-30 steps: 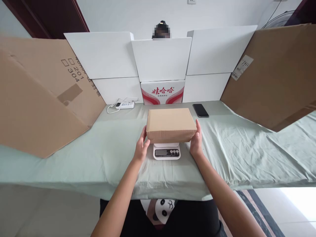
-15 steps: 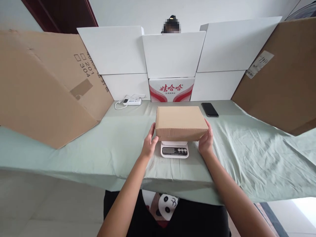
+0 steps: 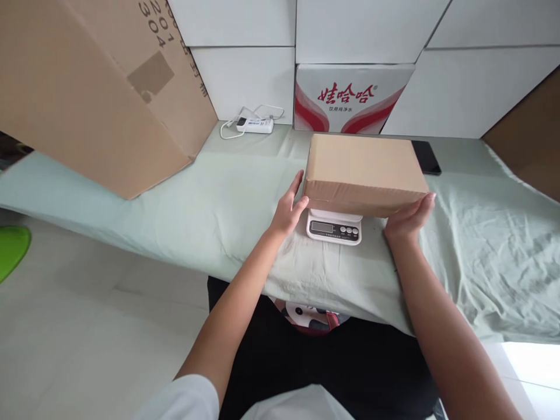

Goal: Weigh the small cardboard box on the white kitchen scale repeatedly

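A closed brown cardboard box (image 3: 363, 160) sits over a small white digital scale (image 3: 334, 228), hiding most of its platform. The scale's display and buttons stick out below the box's front side. My left hand (image 3: 289, 210) presses against the box's left side, thumb at the front corner and fingers along the side. At the opposite end, my right hand (image 3: 410, 220) cups the lower front right corner from below, with part of its fingers hidden by the box. Whether the box rests fully on the scale, I cannot tell.
Behind the box lies a black phone (image 3: 426, 157), partly covered by it. A white power strip (image 3: 256, 125) with a cable lies at the back left. White boxes (image 3: 245, 81) and a red-printed carton (image 3: 354, 96) wall the back; a large carton (image 3: 144, 134) stands left on the green cloth (image 3: 219, 216).
The view has tilted down, and the box and scale appear higher and further right. My right hand has shifted from the box's right side to beneath its front corner. My left hand keeps its place.
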Demonstrator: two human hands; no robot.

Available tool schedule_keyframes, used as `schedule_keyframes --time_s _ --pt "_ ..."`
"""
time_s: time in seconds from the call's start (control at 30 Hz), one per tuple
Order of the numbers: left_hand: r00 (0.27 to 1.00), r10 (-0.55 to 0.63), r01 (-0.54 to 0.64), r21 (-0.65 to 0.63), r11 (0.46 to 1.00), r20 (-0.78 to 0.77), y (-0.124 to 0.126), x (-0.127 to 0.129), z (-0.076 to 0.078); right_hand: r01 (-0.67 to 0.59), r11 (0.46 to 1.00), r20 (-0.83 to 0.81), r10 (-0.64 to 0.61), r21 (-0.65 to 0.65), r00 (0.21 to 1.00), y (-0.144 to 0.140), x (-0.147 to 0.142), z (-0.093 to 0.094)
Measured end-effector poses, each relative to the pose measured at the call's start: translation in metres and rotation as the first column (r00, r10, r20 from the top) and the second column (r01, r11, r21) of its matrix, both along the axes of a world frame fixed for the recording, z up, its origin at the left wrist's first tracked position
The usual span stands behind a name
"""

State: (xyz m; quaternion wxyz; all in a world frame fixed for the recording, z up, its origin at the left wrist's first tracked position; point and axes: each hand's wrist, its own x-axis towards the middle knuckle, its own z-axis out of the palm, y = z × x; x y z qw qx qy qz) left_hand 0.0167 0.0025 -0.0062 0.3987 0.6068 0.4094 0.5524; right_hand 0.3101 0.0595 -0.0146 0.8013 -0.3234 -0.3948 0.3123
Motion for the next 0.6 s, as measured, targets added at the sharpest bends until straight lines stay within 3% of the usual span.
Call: schedule_keyframes --time_s 0.17,0.4,0.5,0.6 --pt "1.000 0.003 -0.003 -0.014 1.000 0.011 -0.004 0.001 0.005 0.032 0.999 0.037 -0.031 -0.034 0.999 -0.006 -0.002 0.005" --pt "0.999 -0.040 0.041 -0.025 0.999 0.015 -0.010 0.005 0.011 0.008 1.000 0.220 -0.004 -0.019 0.976 -0.023 -0.002 0.004" --pt "0.998 -0.051 0.051 -0.008 0.999 0.036 -0.011 0.000 0.025 -0.092 0.995 0.303 0.097 -0.032 0.948 -0.034 0.000 0.019" --pt "0.996 -0.072 0.068 0.071 0.995 0.053 0.000 -0.007 0.052 -0.149 0.988 0.355 0.149 -0.027 0.923 -0.030 0.007 0.049"
